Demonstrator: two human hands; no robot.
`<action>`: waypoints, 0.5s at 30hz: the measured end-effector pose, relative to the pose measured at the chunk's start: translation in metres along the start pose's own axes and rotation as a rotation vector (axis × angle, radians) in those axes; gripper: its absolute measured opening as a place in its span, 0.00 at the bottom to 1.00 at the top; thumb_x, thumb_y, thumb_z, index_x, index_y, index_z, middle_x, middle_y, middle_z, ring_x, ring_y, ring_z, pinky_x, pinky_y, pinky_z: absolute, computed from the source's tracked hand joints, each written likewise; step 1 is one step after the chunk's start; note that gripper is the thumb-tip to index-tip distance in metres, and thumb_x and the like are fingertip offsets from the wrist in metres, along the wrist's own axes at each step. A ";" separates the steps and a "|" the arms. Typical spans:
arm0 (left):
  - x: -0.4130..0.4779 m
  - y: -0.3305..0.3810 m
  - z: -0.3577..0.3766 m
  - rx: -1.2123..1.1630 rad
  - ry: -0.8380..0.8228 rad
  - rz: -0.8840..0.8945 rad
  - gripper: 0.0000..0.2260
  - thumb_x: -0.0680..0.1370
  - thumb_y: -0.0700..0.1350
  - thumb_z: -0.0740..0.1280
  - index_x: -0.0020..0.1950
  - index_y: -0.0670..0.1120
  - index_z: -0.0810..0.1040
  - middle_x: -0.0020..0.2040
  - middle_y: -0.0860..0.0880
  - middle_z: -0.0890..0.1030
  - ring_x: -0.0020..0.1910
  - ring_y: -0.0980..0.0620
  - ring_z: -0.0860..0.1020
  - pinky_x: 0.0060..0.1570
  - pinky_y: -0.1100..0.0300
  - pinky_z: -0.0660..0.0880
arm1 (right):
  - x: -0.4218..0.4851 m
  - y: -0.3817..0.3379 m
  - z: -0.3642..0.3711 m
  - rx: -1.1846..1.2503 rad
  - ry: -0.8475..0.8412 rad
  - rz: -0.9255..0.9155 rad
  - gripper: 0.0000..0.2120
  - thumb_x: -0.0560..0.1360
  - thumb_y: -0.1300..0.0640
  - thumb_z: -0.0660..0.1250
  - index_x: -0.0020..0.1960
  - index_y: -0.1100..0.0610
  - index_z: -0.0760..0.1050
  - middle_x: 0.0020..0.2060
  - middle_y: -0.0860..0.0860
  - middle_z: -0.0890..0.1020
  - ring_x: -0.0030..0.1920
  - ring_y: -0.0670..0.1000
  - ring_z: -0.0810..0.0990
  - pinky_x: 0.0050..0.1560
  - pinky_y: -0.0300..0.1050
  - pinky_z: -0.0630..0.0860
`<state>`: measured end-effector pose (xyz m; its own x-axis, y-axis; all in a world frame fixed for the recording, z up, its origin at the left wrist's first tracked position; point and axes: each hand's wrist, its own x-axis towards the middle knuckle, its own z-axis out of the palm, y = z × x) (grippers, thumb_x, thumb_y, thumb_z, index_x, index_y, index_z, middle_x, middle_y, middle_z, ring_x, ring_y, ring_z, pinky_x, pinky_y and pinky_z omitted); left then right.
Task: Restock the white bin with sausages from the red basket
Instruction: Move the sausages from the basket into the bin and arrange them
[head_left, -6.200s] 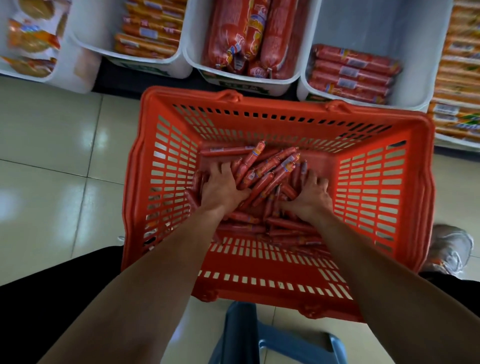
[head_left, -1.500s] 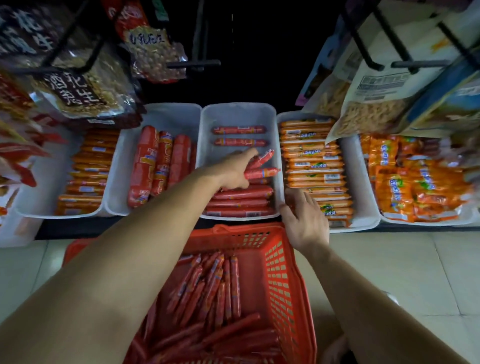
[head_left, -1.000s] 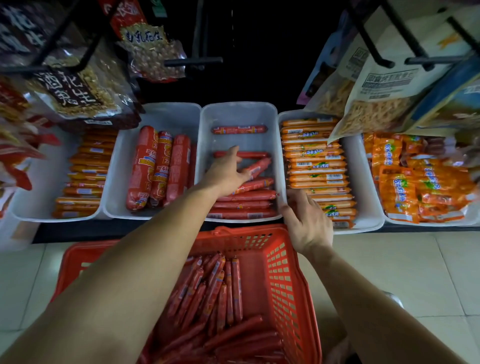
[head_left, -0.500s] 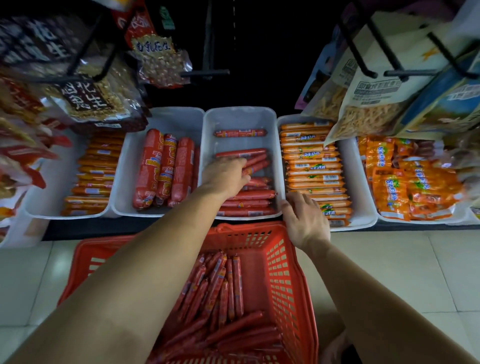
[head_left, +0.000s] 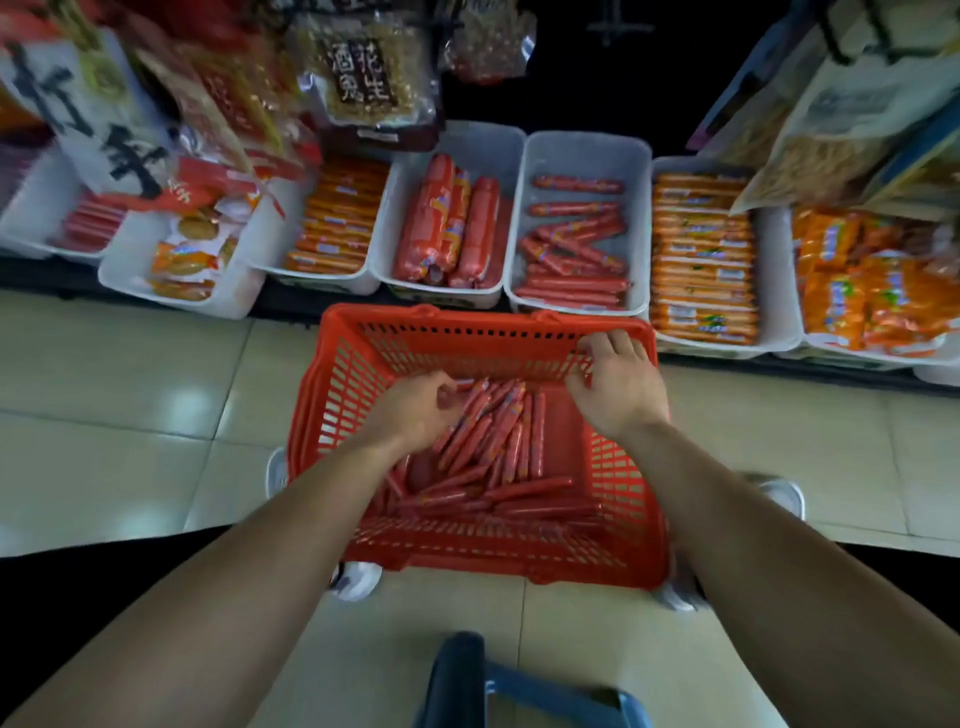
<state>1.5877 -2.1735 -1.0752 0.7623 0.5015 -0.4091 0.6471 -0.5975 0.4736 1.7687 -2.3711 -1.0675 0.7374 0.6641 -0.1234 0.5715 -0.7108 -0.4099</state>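
The red basket (head_left: 363, 374) sits on the floor in front of me, with several thin red sausages (head_left: 498, 441) piled inside. Just beyond it on the low shelf is the white bin (head_left: 587, 150), holding several of the same sausages (head_left: 571, 260), some lying crooked. My left hand (head_left: 415, 410) is down in the basket on the pile, fingers curled around the sausage ends; the grip is blurred. My right hand (head_left: 615, 384) grips the basket's far right rim.
Neighbouring white bins hold thick red sausages (head_left: 452, 223), orange packs (head_left: 701, 260) and orange snacks (head_left: 857, 280). Snack bags (head_left: 363, 67) hang above the shelf. A blue stool (head_left: 519, 691) stands at the bottom edge. A shoe (head_left: 774, 491) rests right of the basket.
My left hand has left the white bin and dropped into the basket onto the sausages. My right hand moved from the bin's edge to the basket rim. The view tilted down.
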 end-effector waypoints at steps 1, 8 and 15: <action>-0.009 -0.014 0.010 -0.003 -0.048 -0.058 0.15 0.74 0.51 0.71 0.58 0.47 0.80 0.53 0.47 0.84 0.54 0.46 0.81 0.54 0.54 0.75 | -0.007 -0.001 0.012 -0.005 -0.067 0.000 0.20 0.75 0.50 0.65 0.65 0.56 0.73 0.59 0.58 0.75 0.61 0.63 0.73 0.58 0.58 0.74; -0.013 -0.072 0.067 -0.054 -0.198 -0.251 0.35 0.67 0.64 0.71 0.68 0.49 0.70 0.65 0.40 0.76 0.65 0.39 0.74 0.62 0.52 0.70 | -0.015 0.019 0.106 0.051 -0.501 0.271 0.33 0.75 0.46 0.69 0.73 0.60 0.66 0.71 0.64 0.67 0.64 0.66 0.75 0.64 0.54 0.73; 0.045 -0.073 0.115 -0.057 -0.195 -0.265 0.46 0.68 0.59 0.74 0.79 0.48 0.55 0.75 0.42 0.64 0.74 0.41 0.61 0.72 0.49 0.58 | -0.006 0.019 0.184 0.196 -0.617 0.494 0.51 0.67 0.38 0.76 0.76 0.63 0.56 0.72 0.66 0.64 0.71 0.65 0.66 0.67 0.52 0.68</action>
<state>1.5741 -2.1788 -1.2179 0.5555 0.5020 -0.6628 0.8261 -0.4239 0.3713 1.7089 -2.3455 -1.2410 0.5246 0.3330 -0.7835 0.1164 -0.9397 -0.3215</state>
